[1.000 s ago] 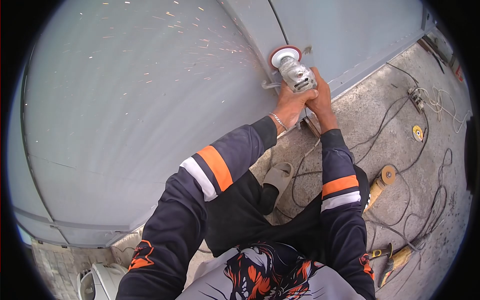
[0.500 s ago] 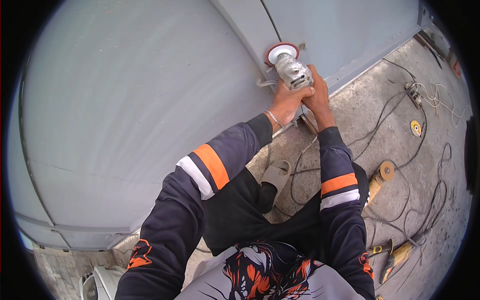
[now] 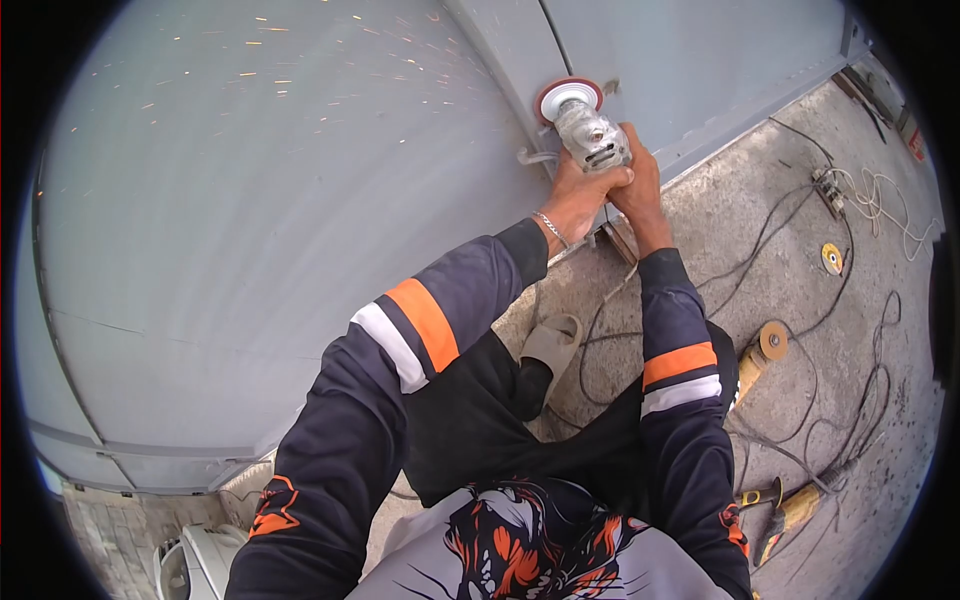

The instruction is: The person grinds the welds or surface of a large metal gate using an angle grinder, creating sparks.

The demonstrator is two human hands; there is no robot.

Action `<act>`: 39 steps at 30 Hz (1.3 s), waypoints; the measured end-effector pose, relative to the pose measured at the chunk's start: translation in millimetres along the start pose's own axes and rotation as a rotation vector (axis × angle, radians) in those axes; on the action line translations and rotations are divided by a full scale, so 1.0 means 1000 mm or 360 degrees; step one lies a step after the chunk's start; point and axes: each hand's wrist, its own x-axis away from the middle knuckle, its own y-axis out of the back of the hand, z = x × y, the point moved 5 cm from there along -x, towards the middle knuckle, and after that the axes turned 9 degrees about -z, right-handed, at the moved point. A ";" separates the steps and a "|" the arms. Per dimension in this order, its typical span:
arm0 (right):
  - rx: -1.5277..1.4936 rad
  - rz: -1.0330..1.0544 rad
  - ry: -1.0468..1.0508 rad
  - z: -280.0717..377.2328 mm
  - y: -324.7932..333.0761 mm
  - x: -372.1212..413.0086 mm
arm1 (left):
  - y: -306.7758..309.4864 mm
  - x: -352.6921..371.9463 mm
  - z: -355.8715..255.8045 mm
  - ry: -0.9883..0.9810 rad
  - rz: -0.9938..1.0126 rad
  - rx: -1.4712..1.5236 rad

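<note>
Both of my hands grip one angle grinder [image 3: 592,136] with a worn silver head and a reddish-brown disc [image 3: 569,97]. My left hand [image 3: 582,198] wraps its body from the left, a chain bracelet at the wrist. From the right, my right hand [image 3: 640,190] closes round the same body. The disc is against or very near the grey metal panel [image 3: 330,220], by a vertical seam. Orange sparks [image 3: 282,80] streak left across the panel. A small bent handle [image 3: 535,156] juts from the metal just left of the tool. My hands hide most of the grinder's body.
On the concrete floor [image 3: 720,230] at right lie tangled black cables [image 3: 880,370], a yellow disc [image 3: 832,259] and a yellow grinder [image 3: 758,362]. Another yellow tool [image 3: 795,512] lies lower down. My sandalled foot [image 3: 552,342] is below the panel's edge. A white car [image 3: 200,560] shows at lower left.
Many more sparks now fly leftward over the panel, where only faint specks showed before. The grinder and both hands sit slightly further right in the view, with the grip unchanged.
</note>
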 end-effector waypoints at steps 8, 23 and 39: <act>0.0046 -0.0003 0.0010 0.003 0.002 -0.001 | -0.001 0.002 -0.001 0.0023 -0.0013 0.0035; 0.0122 -0.0036 0.0013 -0.003 0.001 0.001 | -0.002 0.005 -0.003 0.0051 0.0016 -0.0031; 0.0118 -0.0080 0.0067 0.006 0.002 0.005 | 0.000 0.011 -0.006 0.0052 -0.0025 -0.0090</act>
